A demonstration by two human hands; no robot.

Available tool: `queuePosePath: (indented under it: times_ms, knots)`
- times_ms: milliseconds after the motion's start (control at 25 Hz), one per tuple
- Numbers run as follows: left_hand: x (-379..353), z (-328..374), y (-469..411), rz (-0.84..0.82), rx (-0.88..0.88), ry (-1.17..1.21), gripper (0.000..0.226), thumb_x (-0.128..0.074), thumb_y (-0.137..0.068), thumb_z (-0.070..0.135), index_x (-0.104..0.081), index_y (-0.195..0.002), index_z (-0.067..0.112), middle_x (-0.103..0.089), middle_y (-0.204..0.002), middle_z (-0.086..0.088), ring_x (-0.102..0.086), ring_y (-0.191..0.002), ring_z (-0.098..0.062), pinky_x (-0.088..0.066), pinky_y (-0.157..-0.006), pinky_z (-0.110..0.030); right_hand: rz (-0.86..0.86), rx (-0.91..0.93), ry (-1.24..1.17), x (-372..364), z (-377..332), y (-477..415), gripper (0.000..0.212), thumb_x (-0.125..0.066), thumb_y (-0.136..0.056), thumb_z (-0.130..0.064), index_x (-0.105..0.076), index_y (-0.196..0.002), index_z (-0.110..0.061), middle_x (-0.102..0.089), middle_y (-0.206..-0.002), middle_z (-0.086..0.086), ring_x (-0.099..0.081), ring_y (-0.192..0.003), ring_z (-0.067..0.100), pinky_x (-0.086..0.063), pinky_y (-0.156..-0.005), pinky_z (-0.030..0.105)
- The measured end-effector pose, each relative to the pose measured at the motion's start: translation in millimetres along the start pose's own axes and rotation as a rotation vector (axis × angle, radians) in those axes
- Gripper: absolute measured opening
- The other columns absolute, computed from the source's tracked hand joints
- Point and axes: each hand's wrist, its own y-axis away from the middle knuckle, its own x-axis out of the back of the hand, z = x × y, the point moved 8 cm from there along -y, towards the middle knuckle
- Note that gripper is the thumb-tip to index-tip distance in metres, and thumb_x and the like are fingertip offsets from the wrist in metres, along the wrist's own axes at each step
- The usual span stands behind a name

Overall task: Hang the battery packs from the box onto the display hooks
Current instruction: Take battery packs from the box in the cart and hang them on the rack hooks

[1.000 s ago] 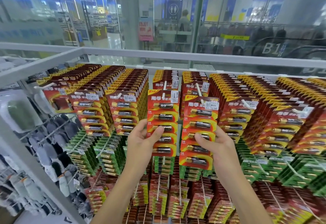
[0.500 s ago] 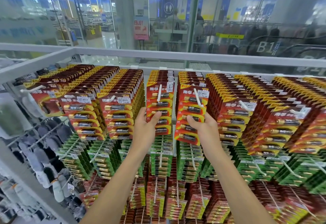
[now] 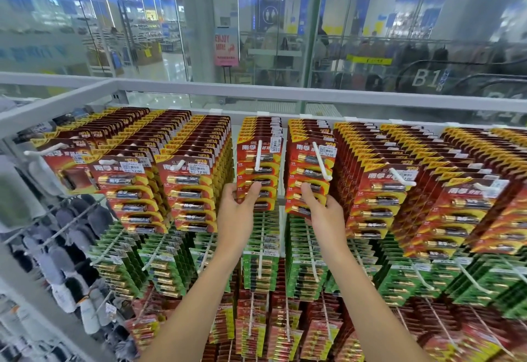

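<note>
Landmark: the white top rail (image 3: 285, 96) runs across the display, and every place below is told from it.
Far left: below the rail's left end, grey goods (image 3: 57, 247) hang on wire pegs, too blurred to name.
Left red rows (image 3: 185, 184): under the rail's left half, battery cards fill their hooks in deep rows.
Left hook (image 3: 259, 156): under the rail's middle, a white peg points towards you, its tip bare in front of the cards.
Left battery pack (image 3: 251, 173): frontmost on that hook, hanging upright under the rail.
Left hand (image 3: 236, 213): you pinch the left battery pack's lower part, thumb on its face and fingers behind it.
Right battery pack (image 3: 306, 173): just right of the rail's middle, threaded on the right hook (image 3: 322, 162), its bottom edge slightly tilted.
Right hand (image 3: 328, 216): you grip the right battery pack's lower edge, thumb in front and fingers curled behind.
Right red rows (image 3: 399, 190): under the rail's right half, cards are packed tight.
Green packs (image 3: 259, 259): further below the rail, hanging beneath both your hands.
</note>
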Motion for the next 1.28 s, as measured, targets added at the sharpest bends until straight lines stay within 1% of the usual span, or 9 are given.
queuePosePath:
  times_ms: [120, 240, 320, 440, 560, 760, 960, 1200, 1280]
  knots:
    - [2.1, 0.4, 7.5, 0.030, 0.018, -0.049, 0.050, -0.062, -0.095, 0.058, -0.050, -0.127, 0.022, -0.065, -0.112, 0.012, -0.063, -0.107, -0.014, -0.043, -0.088, -0.030, 0.023, -0.042, -0.013, -2.1, 9.3, -0.1, 0.118, -0.060, -0.057, -0.099, -0.048, -0.149, -0.025, -0.059, -0.143, -0.006, -0.055, -0.132, 0.020, -0.046, -0.111, 0.051]
    - [2.9, -5.0, 13.3, 0.032, 0.030, -0.103, 0.051, -0.060, -0.097, 0.055, -0.047, -0.135, 0.024, -0.063, -0.122, 0.010, -0.059, -0.113, -0.016, -0.041, -0.089, -0.029, 0.013, -0.043, -0.021, -0.7, 10.6, 10.8, 0.098, -0.063, -0.069, -0.088, -0.053, -0.143, -0.024, -0.064, -0.116, -0.009, -0.060, -0.100, 0.013, -0.049, -0.089, 0.033]
    - [2.8, -9.1, 19.7, 0.017, 0.022, -0.171, 0.062, -0.058, -0.099, 0.056, -0.042, -0.149, 0.023, -0.057, -0.141, 0.003, -0.056, -0.126, -0.019, -0.042, -0.097, -0.031, 0.008, -0.030, 0.042, 1.1, 12.4, 20.4, 0.079, -0.062, -0.087, -0.072, -0.048, -0.145, -0.021, -0.062, -0.122, -0.006, -0.061, -0.096, 0.012, -0.047, -0.080, 0.027]
    - [2.7, -12.1, 30.5, 0.000, -0.022, -0.250, 0.068, -0.058, -0.100, 0.053, -0.037, -0.156, 0.023, -0.048, -0.155, 0.002, -0.046, -0.142, -0.022, -0.037, -0.111, -0.035, 0.038, -0.037, 0.214, 4.9, 22.2, 33.9, 0.078, -0.056, -0.098, -0.059, -0.031, -0.158, -0.017, -0.051, -0.151, 0.003, -0.055, -0.131, 0.022, -0.048, -0.106, 0.042]
    - [1.9, -13.9, 46.5, -0.048, -0.056, -0.345, 0.067, -0.057, -0.101, 0.051, -0.035, -0.158, 0.023, -0.042, -0.160, 0.003, -0.038, -0.148, -0.019, -0.032, -0.118, -0.037, 0.021, 0.047, 0.352, 4.7, 20.3, 50.4, 0.076, -0.054, -0.101, -0.054, -0.025, -0.162, -0.018, -0.038, -0.163, 0.002, -0.042, -0.146, 0.023, -0.037, -0.119, 0.044]
    - [10.5, -25.6, 74.3, -0.146, -0.119, -0.505, 0.068, -0.051, -0.102, 0.054, -0.033, -0.159, 0.022, -0.037, -0.164, 0.003, -0.033, -0.151, -0.016, -0.028, -0.122, -0.036, -0.006, 0.202, 0.636, 11.5, 16.4, 83.7, 0.069, -0.046, -0.104, -0.054, -0.026, -0.162, -0.023, -0.029, -0.167, -0.004, -0.030, -0.152, 0.015, -0.031, -0.120, 0.036]
    - [21.1, -43.5, 100.8, -0.220, -0.171, -0.585, 0.062, -0.046, -0.104, 0.055, -0.036, -0.158, 0.025, -0.037, -0.163, 0.007, -0.031, -0.151, -0.012, -0.028, -0.125, -0.036, 0.005, 0.200, 0.756, 30.5, 36.6, 113.3, 0.064, -0.045, -0.105, -0.052, -0.028, -0.161, -0.026, -0.031, -0.166, -0.007, -0.026, -0.153, 0.012, -0.027, -0.122, 0.032]
    - [-5.1, -58.7, 147.0, -0.376, -0.280, -0.714, 0.060, -0.041, -0.107, 0.049, -0.030, -0.161, 0.026, -0.022, -0.169, 0.009, -0.007, -0.158, -0.011, -0.002, -0.123, -0.025, 0.074, 0.106, 0.811, 73.2, 67.2, 157.9, 0.062, -0.046, -0.106, -0.048, -0.030, -0.160, -0.022, -0.031, -0.166, -0.004, -0.023, -0.155, 0.014, -0.025, -0.124, 0.035]
    - [-25.8, -61.6, 164.5, -0.430, -0.319, -0.739, 0.060, -0.039, -0.107, 0.050, -0.030, -0.161, 0.025, -0.020, -0.170, 0.010, 0.000, -0.159, -0.011, -0.001, -0.124, -0.026, 0.110, 0.089, 0.811, 98.1, 76.5, 172.0, 0.061, -0.047, -0.106, -0.046, -0.033, -0.159, -0.019, -0.034, -0.165, -0.001, -0.025, -0.154, 0.016, -0.026, -0.122, 0.035]
